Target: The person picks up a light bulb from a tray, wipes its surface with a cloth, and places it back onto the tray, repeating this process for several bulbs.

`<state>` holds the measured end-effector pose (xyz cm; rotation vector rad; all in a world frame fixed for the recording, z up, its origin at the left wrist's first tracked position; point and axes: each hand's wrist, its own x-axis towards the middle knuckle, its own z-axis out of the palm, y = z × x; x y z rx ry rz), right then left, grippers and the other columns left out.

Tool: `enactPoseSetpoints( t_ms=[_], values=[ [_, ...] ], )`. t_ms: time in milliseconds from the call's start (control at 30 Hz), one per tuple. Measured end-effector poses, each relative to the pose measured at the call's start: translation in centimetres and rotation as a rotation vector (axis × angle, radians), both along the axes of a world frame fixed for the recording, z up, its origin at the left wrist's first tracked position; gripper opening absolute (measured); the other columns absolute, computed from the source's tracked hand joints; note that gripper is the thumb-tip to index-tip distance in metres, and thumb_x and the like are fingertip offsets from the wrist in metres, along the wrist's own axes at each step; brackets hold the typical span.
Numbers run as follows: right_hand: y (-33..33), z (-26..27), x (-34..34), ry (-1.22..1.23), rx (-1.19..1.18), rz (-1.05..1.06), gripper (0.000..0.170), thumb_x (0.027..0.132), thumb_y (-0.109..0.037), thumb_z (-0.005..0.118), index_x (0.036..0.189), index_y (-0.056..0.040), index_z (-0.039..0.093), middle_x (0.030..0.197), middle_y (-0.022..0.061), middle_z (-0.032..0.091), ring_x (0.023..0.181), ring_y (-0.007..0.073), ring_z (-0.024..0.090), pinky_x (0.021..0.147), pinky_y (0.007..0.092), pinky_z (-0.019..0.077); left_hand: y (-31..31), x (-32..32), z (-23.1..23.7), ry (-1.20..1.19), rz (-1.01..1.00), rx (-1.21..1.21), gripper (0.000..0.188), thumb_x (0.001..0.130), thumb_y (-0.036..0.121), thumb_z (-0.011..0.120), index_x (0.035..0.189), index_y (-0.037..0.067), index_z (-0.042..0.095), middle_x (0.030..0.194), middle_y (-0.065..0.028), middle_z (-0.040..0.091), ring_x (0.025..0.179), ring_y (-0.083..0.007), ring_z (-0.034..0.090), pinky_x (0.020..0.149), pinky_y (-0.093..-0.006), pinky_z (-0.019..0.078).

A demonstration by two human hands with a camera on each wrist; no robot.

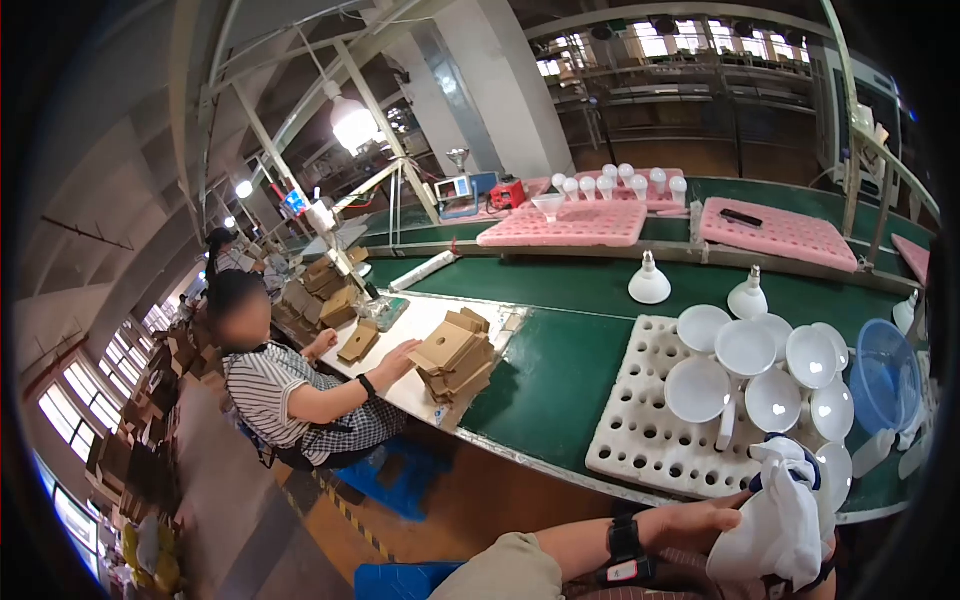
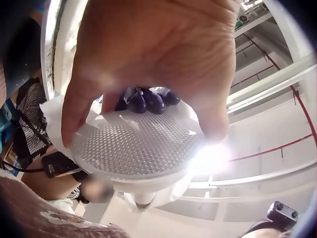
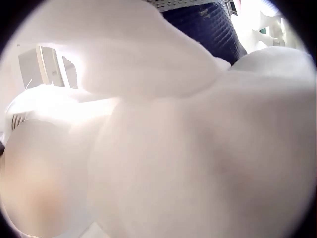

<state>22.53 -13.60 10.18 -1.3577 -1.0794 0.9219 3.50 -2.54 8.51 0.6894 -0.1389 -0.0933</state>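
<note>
A reflector lamp [image 2: 136,146] with a dimpled lens is being gripped by its rim, in front of the white foam tray [image 1: 632,412], by the wide-spread thumb and fingers of the left hand [image 2: 158,54]. Navy fingertips of the gloved right hand [image 2: 148,101] are being held at the rim; its closure cannot be told. White lamps [image 1: 745,347] are being held on the tray, bulbs [image 1: 605,187] on pink foam [image 1: 575,230]. The meter's display [image 1: 455,188] is too small for reading.

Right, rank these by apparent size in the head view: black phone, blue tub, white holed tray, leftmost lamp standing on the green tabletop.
1. White holed tray, partly covered
2. Blue tub
3. Leftmost standing lamp
4. Black phone
Nearness to the camera may enlarge the first two.
</note>
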Motion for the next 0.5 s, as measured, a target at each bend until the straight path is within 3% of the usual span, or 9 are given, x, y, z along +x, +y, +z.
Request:
enactPoseSetpoints(
  t_ms=[133, 200, 267, 333, 400, 467, 500],
  values=[
    [0.9, -0.4, 0.4, -0.027, 0.054, -0.111, 0.058, 0.088, -0.018, 0.059, 0.14, -0.0034, 0.039, 0.132, 0.0138, 0.051, 0.116, 0.0242, 0.054, 0.1, 0.0358, 0.0447, 0.2, -0.2, 1.2, -0.105, 0.021, -0.126, 0.117, 0.074, 0.061, 0.073, 0.155, 0.012, 0.003, 0.151, -0.0111, 0.03, 0.136, -0.0246, 0.036, 0.111, -0.0404, 0.0323],
    [0.4, -0.2, 0.7, -0.077, 0.131, -0.221, 0.057, 0.087, -0.017, 0.059, 0.139, -0.003, 0.04, 0.132, 0.0138, 0.051, 0.116, 0.0244, 0.054, 0.1, 0.0358, 0.0447, 0.6, -0.8, 2.4, -0.166, 0.365, -0.126, 0.115, 0.075, 0.062, 0.071, 0.155, 0.013, 0.003, 0.151, -0.0101, 0.03, 0.135, -0.0261, 0.038, 0.11, -0.041, 0.0336],
    [0.3, 0.9, -0.1, -0.247, 0.214, -0.29, 0.057, 0.087, -0.016, 0.058, 0.139, -0.0026, 0.04, 0.132, 0.0139, 0.051, 0.116, 0.0246, 0.054, 0.1, 0.0358, 0.0447, 1.6, 0.2, 0.9, -0.237, 0.47, -0.124, 0.108, 0.082, 0.056, 0.068, 0.155, 0.013, 0.001, 0.151, -0.0096, 0.028, 0.136, -0.0246, 0.036, 0.11, -0.0398, 0.0333],
    [0.5, 1.1, -1.7, -0.541, 0.28, -0.293, 0.057, 0.086, -0.015, 0.058, 0.138, -0.0022, 0.041, 0.132, 0.0139, 0.051, 0.116, 0.0249, 0.054, 0.1, 0.0358, 0.0447, 1.5, 1.0, -1.0, -0.046, 0.87, 0.234, 0.101, 0.088, 0.046, 0.067, 0.155, 0.011, 0.0, 0.15, -0.0095, 0.028, 0.137, -0.0219, 0.032, 0.112, -0.0378, 0.0288],
    [1.1, 0.3, -3.6, -0.71, 0.308, -0.269, 0.056, 0.085, -0.014, 0.058, 0.138, -0.0018, 0.042, 0.131, 0.014, 0.051, 0.116, 0.0251, 0.054, 0.099, 0.0358, 0.0447, -0.5, 2.9, -1.4, -0.074, 0.989, 0.314, 0.095, 0.09, 0.03, 0.068, 0.154, 0.007, 0.001, 0.15, -0.0101, 0.024, 0.14, -0.02, 0.023, 0.115, -0.0352, 0.0169],
    [1.8, -0.6, -4.3, -0.735, 0.309, -0.258, 0.056, 0.085, -0.013, 0.057, 0.138, -0.0014, 0.042, 0.131, 0.0141, 0.052, 0.116, 0.0253, 0.054, 0.099, 0.0358, 0.0447, -0.8, 3.1, -0.4, -0.071, 0.971, 0.26, 0.096, 0.089, 0.029, 0.069, 0.154, 0.007, 0.002, 0.152, -0.0103, 0.021, 0.141, -0.0196, 0.021, 0.116, -0.0352, 0.0154],
    [2.0, -0.9, -4.2, -0.727, 0.308, -0.255, 0.056, 0.085, -0.012, 0.057, 0.137, -0.0012, 0.042, 0.131, 0.0141, 0.052, 0.116, 0.0254, 0.054, 0.099, 0.0358, 0.0447, -0.7, 3.0, -0.2, -0.084, 0.952, 0.277, 0.086, 0.094, 0.025, 0.064, 0.154, 0.014, 0.003, 0.15, -0.0089, 0.024, 0.137, -0.0221, 0.031, 0.112, -0.0368, 0.0272]
  ],
)
